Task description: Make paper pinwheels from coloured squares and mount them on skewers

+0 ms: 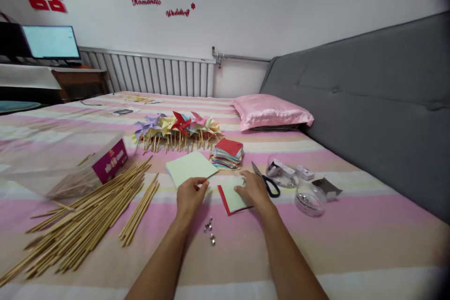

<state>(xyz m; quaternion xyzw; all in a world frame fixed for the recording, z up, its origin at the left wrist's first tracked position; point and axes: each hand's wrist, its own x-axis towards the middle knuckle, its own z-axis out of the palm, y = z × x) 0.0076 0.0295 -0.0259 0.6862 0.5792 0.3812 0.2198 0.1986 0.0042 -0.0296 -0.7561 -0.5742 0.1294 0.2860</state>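
Observation:
My left hand (191,195) is at the near edge of a pale green paper stack (190,167). Its thumb and forefinger are drawn together in a pinch; what is between them, if anything, is too small to make out. My right hand (253,191) rests over smaller pale green paper squares (232,198), thumb and forefinger apart. A red sheet (224,200) shows beneath these squares along their left edge. Small silvery metal pieces (210,229) lie on the striped bedsheet between my forearms. Black-handled scissors (270,186) lie just right of my right hand.
Loose wooden sticks (94,215) spread at left beside a clear plastic box (70,164). Finished paper pinwheels (179,126) and a stack of coloured squares (228,150) are farther back. Round clear containers (310,198) stand at right, near a pink pillow (270,110).

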